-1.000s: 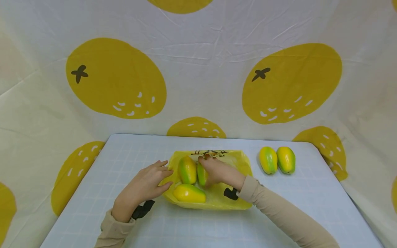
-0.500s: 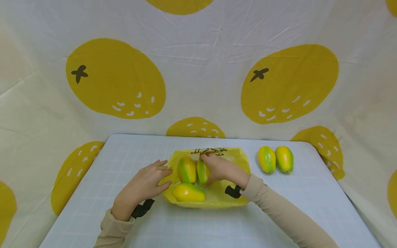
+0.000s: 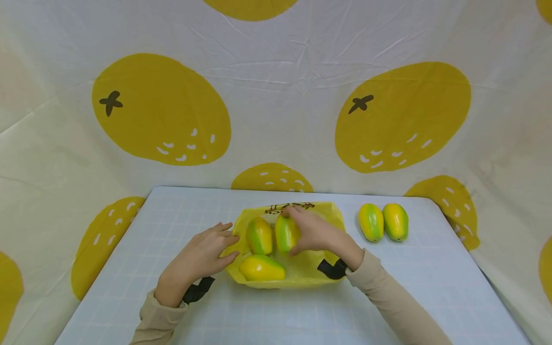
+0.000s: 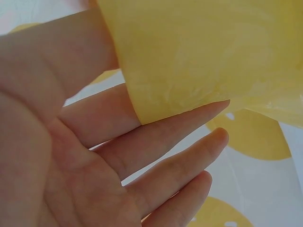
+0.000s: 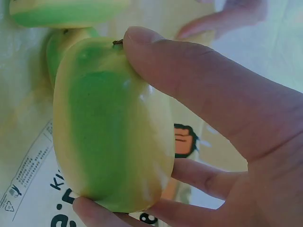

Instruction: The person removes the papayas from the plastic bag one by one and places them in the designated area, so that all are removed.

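The right hand (image 3: pixel 314 232) is clamped on one fruit (image 3: pixel 285 234), thumb at the stem end and fingers around the opposite end, probably because gripping its length gives a steadier hold than its slick, rounded sides. This held fruit is over the yellow bag (image 3: pixel 302 273), midway between the counter's left and right edges, nearer the far one; whether it touches the film I cannot tell. The left hand (image 3: pixel 206 251) has its fingers straight and apart at the bag's left side, thumb and index tips hidden behind the film, perhaps to steady the thin, crinkled plastic.

Inside the bag, an upright-pointing fruit (image 3: pixel 260 235) lies just beside the held one, and a sideways fruit (image 3: pixel 262 268) lies nearest the bag's front rim. Two glossy, green-striped oval fruits (image 3: pixel 371 222) sit side by side near the far right corner of the pale, checked counter (image 3: pixel 431 268).
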Demonstrator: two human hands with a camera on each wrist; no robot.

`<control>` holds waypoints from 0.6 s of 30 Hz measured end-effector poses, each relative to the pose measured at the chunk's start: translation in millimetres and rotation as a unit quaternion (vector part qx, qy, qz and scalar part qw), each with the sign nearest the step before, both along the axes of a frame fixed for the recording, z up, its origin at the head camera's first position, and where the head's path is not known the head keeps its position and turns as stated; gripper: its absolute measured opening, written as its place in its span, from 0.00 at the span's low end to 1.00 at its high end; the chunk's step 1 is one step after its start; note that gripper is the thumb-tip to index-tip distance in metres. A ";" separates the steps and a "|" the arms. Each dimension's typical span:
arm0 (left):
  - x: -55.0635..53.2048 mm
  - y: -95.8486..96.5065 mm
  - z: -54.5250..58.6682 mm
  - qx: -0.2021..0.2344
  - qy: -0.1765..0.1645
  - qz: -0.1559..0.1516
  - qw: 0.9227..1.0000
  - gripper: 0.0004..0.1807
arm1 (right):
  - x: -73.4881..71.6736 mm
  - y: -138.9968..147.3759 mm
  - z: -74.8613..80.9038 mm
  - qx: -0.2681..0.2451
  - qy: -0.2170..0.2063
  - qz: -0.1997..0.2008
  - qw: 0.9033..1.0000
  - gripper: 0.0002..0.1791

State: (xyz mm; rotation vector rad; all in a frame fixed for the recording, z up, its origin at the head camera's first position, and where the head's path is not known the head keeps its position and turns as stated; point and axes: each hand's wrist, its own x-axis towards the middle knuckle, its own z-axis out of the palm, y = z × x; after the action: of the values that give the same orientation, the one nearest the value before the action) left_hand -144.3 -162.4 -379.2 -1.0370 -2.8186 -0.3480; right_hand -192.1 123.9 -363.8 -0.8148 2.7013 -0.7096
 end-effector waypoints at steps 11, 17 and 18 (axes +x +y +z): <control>-2.5 0.7 -3.1 0.005 0.003 -0.003 1.000 0.17 | 19.1 25.4 0.7 -0.064 0.005 -0.016 0.998 0.52; -2.0 1.6 -2.2 0.001 0.004 0.002 1.000 0.18 | 28.2 38.8 0.0 -0.095 -0.002 -0.020 0.995 0.52; -1.9 1.8 -1.7 0.001 0.004 0.002 1.000 0.18 | 29.8 41.0 0.3 -0.101 -0.004 -0.023 0.995 0.52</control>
State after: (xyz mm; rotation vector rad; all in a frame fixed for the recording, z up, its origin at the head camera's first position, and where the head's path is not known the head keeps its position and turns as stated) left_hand -146.2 -160.6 -380.9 -1.0296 -2.8120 -0.3442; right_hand -162.3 164.9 -363.5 -0.7931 2.6795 -1.0064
